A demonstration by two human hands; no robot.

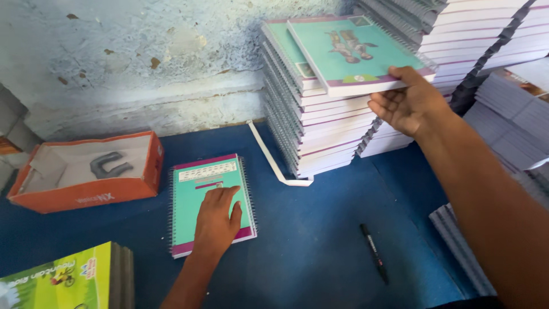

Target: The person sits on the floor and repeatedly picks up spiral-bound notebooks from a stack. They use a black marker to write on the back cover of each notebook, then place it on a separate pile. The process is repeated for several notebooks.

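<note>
- Head view, near centre: left hand (216, 220) laid flat, palm down, fingers spread open, pressing on a teal spiral notebook (197, 189) with a purple lower edge; nothing gripped, only touched from above.
- That notebook flat on the blue table (320, 240), just right of an open orange box (80, 191) holding a grey curved part (108, 165).
- Upper right: right hand (407, 103) closed on the near edge of a second teal notebook (351, 54), thumb on the cover, fingers underneath, the book tilted and resting on top of a tall stack of notebooks (320, 131) against the wall.
- More stacks of spiral-bound books (492, 34) behind and right of the hand, spines facing outward.
- White paper strip (274, 163) lying from the stack's foot across the table.
- Black pen (373, 252) on the table, well apart from both hands.
- Green-covered books (63, 280) at the lower left corner.
</note>
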